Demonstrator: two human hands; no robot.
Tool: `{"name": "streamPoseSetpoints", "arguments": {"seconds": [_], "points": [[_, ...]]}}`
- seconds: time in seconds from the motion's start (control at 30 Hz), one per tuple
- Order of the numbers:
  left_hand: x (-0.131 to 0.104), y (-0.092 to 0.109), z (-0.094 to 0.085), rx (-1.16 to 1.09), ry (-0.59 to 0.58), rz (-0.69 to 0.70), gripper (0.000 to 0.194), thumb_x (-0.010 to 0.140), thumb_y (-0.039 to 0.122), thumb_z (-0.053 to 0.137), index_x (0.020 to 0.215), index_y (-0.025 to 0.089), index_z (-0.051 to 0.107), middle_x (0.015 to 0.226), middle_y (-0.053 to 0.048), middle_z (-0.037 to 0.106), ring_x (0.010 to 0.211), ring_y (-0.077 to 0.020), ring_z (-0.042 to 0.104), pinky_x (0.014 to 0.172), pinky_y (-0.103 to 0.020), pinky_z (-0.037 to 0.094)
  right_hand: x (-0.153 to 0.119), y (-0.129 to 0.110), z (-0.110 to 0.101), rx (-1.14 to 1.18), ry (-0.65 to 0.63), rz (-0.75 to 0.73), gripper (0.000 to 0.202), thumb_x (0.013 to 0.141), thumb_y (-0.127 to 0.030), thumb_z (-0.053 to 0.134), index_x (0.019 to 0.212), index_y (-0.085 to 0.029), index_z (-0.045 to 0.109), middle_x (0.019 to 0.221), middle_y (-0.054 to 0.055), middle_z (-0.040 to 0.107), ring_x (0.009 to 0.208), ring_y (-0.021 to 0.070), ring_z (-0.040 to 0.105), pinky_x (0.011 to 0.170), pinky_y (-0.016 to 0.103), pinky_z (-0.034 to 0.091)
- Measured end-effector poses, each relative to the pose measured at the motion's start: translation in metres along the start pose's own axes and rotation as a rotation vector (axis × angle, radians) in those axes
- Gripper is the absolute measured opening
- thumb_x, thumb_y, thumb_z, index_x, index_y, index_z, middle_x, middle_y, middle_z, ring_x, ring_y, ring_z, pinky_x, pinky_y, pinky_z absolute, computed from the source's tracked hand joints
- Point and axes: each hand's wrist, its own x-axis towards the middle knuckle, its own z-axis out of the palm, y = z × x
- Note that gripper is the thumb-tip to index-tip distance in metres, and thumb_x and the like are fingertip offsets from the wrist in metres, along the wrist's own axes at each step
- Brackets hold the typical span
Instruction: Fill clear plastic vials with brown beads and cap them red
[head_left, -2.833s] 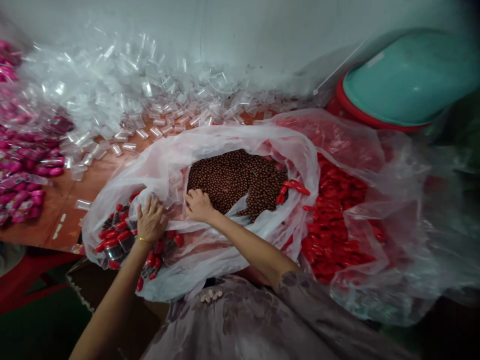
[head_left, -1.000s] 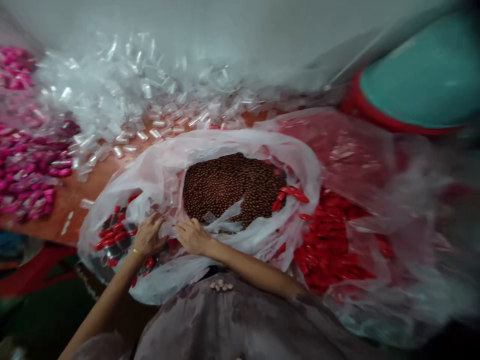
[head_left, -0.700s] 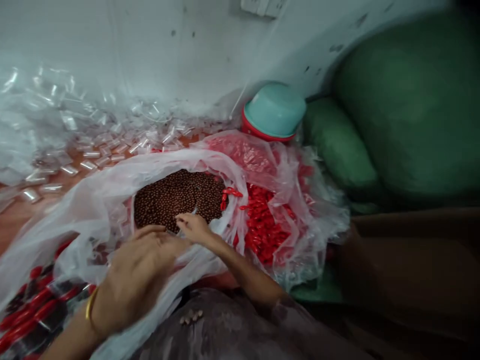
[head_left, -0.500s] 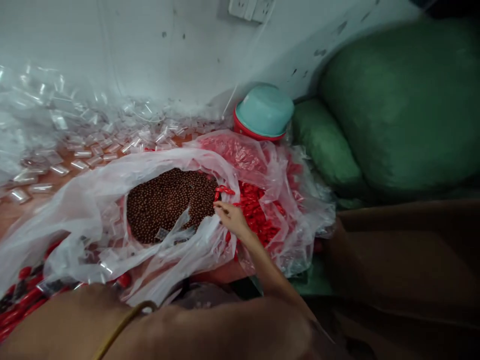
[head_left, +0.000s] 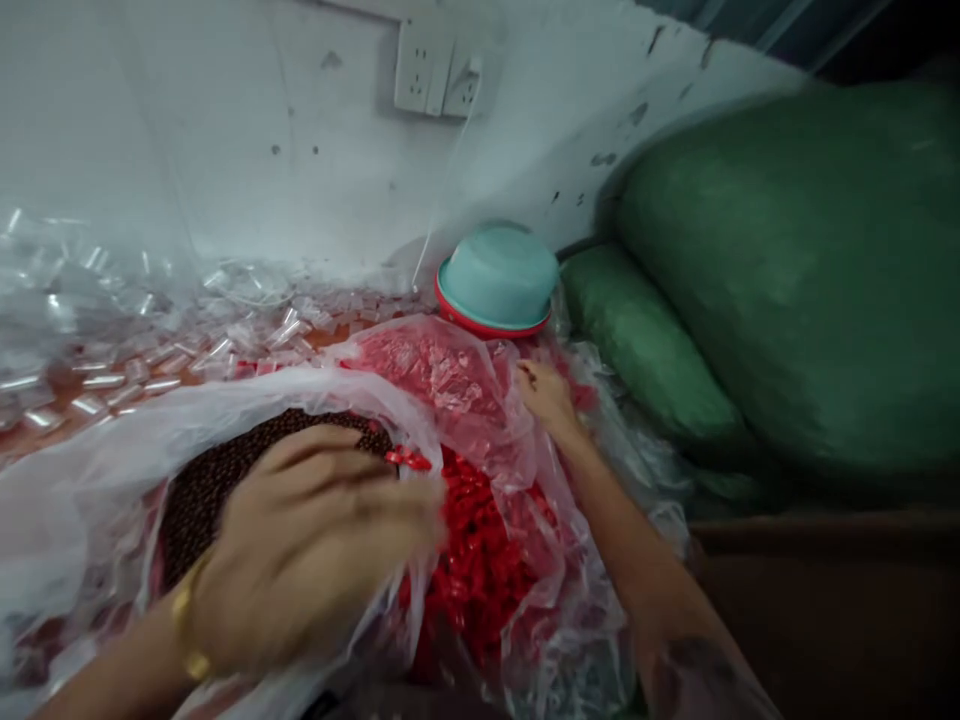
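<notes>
Your right hand (head_left: 546, 392) has moved from beside the round beads (head_left: 196, 500) to the crinkly bag (head_left: 476, 395); whether its fingers or your left hand's (head_left: 307, 550) pinch, I can't tell.

Left hand (head_left: 319, 545) blurred, palm unseen, covering part of brown beads (head_left: 199, 500); from here, whether right hand (head_left: 546, 393) pinches plastic film (head_left: 469, 385) too small to tell; green sack (head_left: 795, 280) cut off rightward, clear tubes (head_left: 60, 310) leftward, hazy
</notes>
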Motion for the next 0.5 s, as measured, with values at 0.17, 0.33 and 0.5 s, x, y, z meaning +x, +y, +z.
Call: {"name": "streamPoseSetpoints", "arguments": {"seconds": [0.17,0.33,0.5], "points": [[0.001,-0.062,0.101,0.217,-0.325,-0.065,0.026,0.086,0.024,0.047,0.108,0.017,0.058,0.106,-0.008,0.065,0.092,-0.0186,0.059,0.084,-0.034,0.045,0.107,0.009,0.030,-0.405,-0.057,-0.103,0.036,0.086,-0.016,0.034,0.112,-0.009,0.059,0.114,0.015,0.059,0.104,0.0243,0.050,0.086,0.034,0.036],[-0.029,-0.099,0.146,0.215,-0.539,-0.168,0.021,0.088,0.020,0.045,0.101,0.021,0.060,0.105,-0.005,0.065,0.088,-0.0169,0.060,0.079,-0.032,0.045,0.139,0.023,0.055,-0.463,-0.087,-0.204,0.026,0.084,-0.022,0.042,0.099,-0.012,0.062,0.104,0.015,0.061,0.098,0.0263,0.050,0.082,0.037,0.032],[-0.001,-0.108,0.146,0.146,-0.523,-0.125,0.020,0.088,0.021,0.044,0.096,0.022,0.062,0.093,-0.004,0.068,0.082,-0.0153,0.061,0.076,-0.029,0.044,0.140,0.044,0.049,-0.460,-0.067,-0.333,0.018,0.083,-0.027,0.050,0.092,-0.015,0.061,0.096,0.011,0.061,0.092,0.0233,0.049,0.078,0.035,0.030]]}}
